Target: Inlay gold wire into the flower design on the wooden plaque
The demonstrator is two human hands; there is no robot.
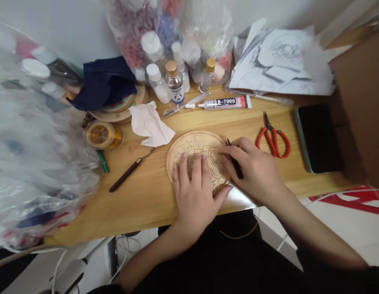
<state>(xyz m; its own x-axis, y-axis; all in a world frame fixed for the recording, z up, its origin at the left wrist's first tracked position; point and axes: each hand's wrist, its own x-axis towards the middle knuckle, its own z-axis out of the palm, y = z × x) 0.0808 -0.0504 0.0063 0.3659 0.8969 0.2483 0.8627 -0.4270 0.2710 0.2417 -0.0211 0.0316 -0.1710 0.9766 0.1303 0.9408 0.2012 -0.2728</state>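
Note:
A round wooden board [170,157] lies near the table's front edge, with a flower pattern drawn on it and gold wire [218,181] along some of the lines. My left hand [195,196] rests flat on the board, its fingers stretched out over the pattern. Black tweezers [237,167] are held in my right hand [256,167] at the board's right edge, their tips pointing up and away. Whether the right fingers also touch wire cannot be made out. A gold wire strand [243,236] hangs over the dark clothing below the table edge.
Red-handled pliers [273,141] and a phone [319,139] lie to the right. Behind the board are a B-7000 glue tube [228,102], a pen [186,104] and small bottles [175,81]. A crumpled tissue [151,124], wire spool [103,135] and dark-handled tool [128,173] lie left.

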